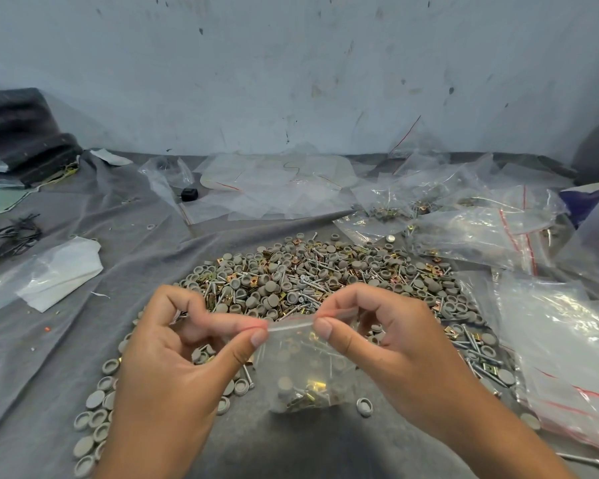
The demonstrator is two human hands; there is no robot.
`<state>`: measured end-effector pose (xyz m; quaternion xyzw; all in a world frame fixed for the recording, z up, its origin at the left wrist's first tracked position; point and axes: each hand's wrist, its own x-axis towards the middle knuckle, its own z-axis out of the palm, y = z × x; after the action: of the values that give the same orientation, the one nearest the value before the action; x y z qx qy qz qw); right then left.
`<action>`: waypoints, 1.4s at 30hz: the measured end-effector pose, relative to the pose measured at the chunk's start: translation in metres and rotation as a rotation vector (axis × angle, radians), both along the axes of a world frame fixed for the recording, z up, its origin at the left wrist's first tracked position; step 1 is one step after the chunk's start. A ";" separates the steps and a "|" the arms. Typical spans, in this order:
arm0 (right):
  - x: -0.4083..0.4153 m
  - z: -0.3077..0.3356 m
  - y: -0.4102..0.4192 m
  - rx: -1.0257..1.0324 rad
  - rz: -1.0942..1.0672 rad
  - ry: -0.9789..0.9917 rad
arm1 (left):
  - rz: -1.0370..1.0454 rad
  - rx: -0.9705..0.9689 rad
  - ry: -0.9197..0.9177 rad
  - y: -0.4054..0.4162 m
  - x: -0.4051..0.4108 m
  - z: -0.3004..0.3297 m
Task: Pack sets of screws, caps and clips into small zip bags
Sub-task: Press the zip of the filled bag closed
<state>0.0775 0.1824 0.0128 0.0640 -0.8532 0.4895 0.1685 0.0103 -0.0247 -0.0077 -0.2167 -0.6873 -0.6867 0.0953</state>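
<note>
A small clear zip bag (pixel 301 368) hangs between my hands above the grey cloth. Grey caps, brass clips and screws lie in its bottom. My left hand (pixel 173 361) pinches the left end of the bag's zip strip between thumb and forefinger. My right hand (pixel 388 340) pinches the right end of the same strip. Behind the bag spreads a big heap of grey caps, screws and brass clips (pixel 312 281).
Filled and empty zip bags with red strips (pixel 498 233) pile up at the right and back. More clear bags (pixel 567 340) lie at the near right. Loose caps (pixel 94 420) trail to the lower left. A white plastic sheet (pixel 49 274) and black ties (pixel 14 233) lie left.
</note>
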 end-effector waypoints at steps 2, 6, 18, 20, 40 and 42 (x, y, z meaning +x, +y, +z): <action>0.001 0.002 -0.003 0.051 0.009 0.040 | 0.018 -0.052 0.040 -0.003 -0.002 -0.004; 0.000 0.004 -0.009 0.111 0.034 0.084 | 0.049 -0.131 0.131 -0.001 0.000 -0.007; -0.002 0.000 -0.019 0.290 -0.017 0.113 | -0.033 -0.431 0.255 -0.001 0.000 0.003; -0.001 0.000 -0.018 0.245 -0.009 0.109 | -0.035 -0.413 0.250 -0.001 0.000 0.003; 0.001 0.012 0.012 0.053 0.008 0.126 | -0.040 -0.296 0.128 -0.005 -0.006 0.001; 0.002 0.013 0.013 0.111 0.002 0.124 | -0.050 -0.270 0.097 -0.005 -0.006 0.000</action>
<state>0.0791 0.1952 0.0261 0.1042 -0.8668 0.4367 0.2171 0.0045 -0.0295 -0.0076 -0.2776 -0.7625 -0.5787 0.0813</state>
